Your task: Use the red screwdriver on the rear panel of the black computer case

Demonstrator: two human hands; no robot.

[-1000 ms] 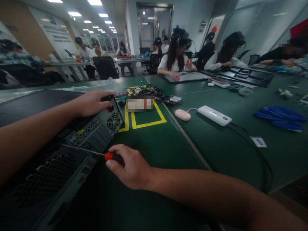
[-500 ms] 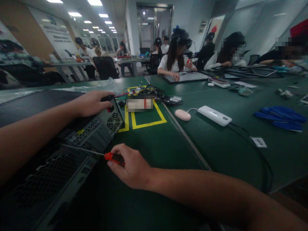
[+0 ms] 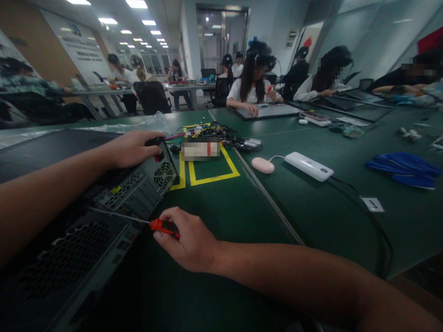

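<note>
A dark computer case (image 3: 126, 199) lies tilted on the left of the table, its back panel with vents and a round fan grille facing right. Over the case's far corner, beside the fan grille, my left hand (image 3: 135, 148) is closed, with the thumb on the near side and the fingertips partly hidden. My right hand (image 3: 188, 239) is closed round the red and black handle of a screwdriver (image 3: 156, 225). Its long metal shaft points left across the back panel to the case. The tip is too dark to make out exactly.
Beyond the case lie tangled cables (image 3: 221, 131) and a blurred-out box (image 3: 200, 150) inside yellow tape (image 3: 216, 178). A white power bank (image 3: 309, 166), a pink oval device (image 3: 263, 165) and blue gloves (image 3: 403, 168) are on the right. Several people sit around.
The screwdriver's handle has turned slightly in my right hand, showing more red. My left hand and the case stay put. Farther right, a co-worker's dark frame has shifted.
</note>
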